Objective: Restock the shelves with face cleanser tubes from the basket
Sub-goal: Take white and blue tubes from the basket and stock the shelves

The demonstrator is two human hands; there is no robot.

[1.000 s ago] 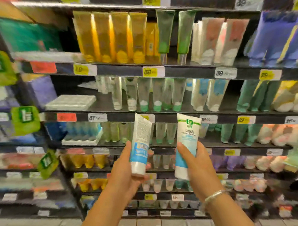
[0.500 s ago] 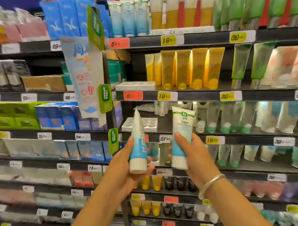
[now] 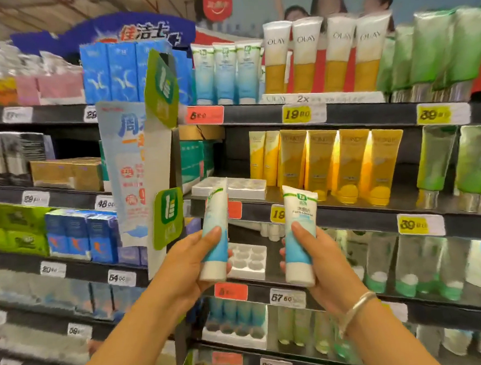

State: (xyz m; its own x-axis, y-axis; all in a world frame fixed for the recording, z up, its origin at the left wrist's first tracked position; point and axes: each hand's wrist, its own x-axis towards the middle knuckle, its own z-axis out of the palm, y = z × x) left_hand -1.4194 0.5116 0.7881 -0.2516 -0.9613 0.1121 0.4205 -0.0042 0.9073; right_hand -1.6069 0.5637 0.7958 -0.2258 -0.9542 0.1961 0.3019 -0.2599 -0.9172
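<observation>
Left hand: the left hand (image 3: pixel 191 260) sits at lower centre of the frame, thumb and fingers curled round a white-and-blue face cleanser tube with a white cap (image 3: pixel 214 234), gripping its lower half.
Left tube: cap down, crimped end up, leaning slightly to the right; seen nearly edge-on, so its print is not readable.
Right hand: the right hand (image 3: pixel 324 264), just right of centre, wraps its thumb and fingers round a second white-and-blue cleanser tube with a green logo (image 3: pixel 299 235); a silver bangle (image 3: pixel 355 309) circles the wrist.
Right tube: upright, cap down, front label facing the camera; the two tubes are near each other but apart.
Behind the hands: an empty white plastic tray with round sockets (image 3: pixel 247 260) lies on a dark shelf (image 3: pixel 349 293), between the two tubes in the frame.
Upper centre: three matching blue-and-white tubes (image 3: pixel 226 72) stand on the top shelf, beside white-and-gold tubes marked OLAY (image 3: pixel 322 54).
Centre right: yellow tubes (image 3: pixel 340 164) stand in a row, with green tubes (image 3: pixel 456 164) to their right.
Left of centre: a green thumbs-up shelf tag (image 3: pixel 167 216) juts out from the upright.
</observation>
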